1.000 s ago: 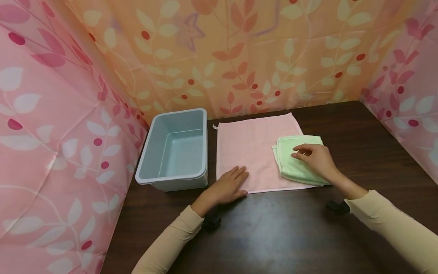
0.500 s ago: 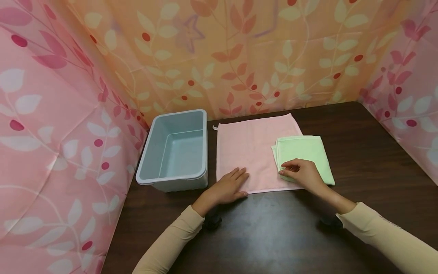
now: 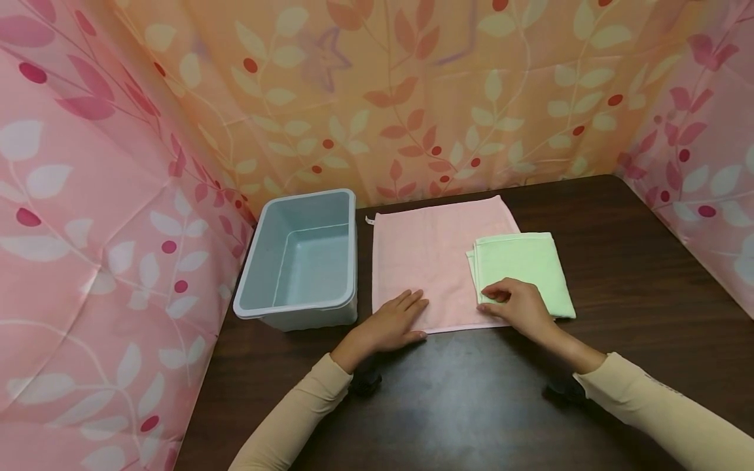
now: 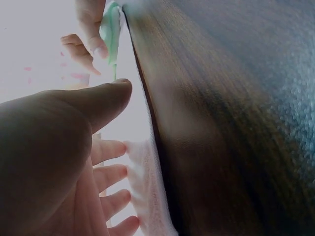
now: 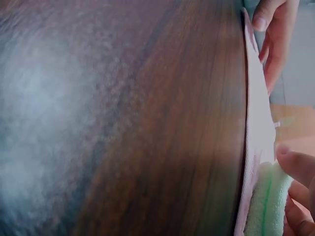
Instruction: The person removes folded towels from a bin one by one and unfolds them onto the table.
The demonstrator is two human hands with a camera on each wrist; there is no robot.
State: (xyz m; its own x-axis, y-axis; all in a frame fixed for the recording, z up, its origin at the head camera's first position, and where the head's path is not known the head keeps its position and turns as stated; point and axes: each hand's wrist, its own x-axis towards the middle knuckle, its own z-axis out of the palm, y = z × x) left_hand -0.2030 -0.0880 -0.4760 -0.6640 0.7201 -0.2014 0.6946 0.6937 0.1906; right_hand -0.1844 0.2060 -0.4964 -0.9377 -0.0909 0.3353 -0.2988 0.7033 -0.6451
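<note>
A pink towel (image 3: 432,261) lies spread flat on the dark wooden table, with a small white tag at its far left corner. My left hand (image 3: 393,322) rests on its near left part, fingers straight. Over the pink towel's right side lies a folded light green towel (image 3: 530,258), partly on the bare wood. My right hand (image 3: 523,307) is at the green towel's near left corner, fingers loosely bent and a gap between thumb and forefinger. In the right wrist view, the thumb tip (image 5: 284,151) is beside the green towel's thick folded edge (image 5: 266,196).
A grey-blue plastic tub (image 3: 315,261) stands left of the pink towel, its inside bare. Floral curtains (image 3: 436,98) hang behind the table and at both sides. The brown tabletop (image 3: 459,405) extends in front of the towels.
My right hand has moved from the middle of the green towel toward its near left corner. The green towel's near edge, bunched before, lies flat. My left hand stays in place.
</note>
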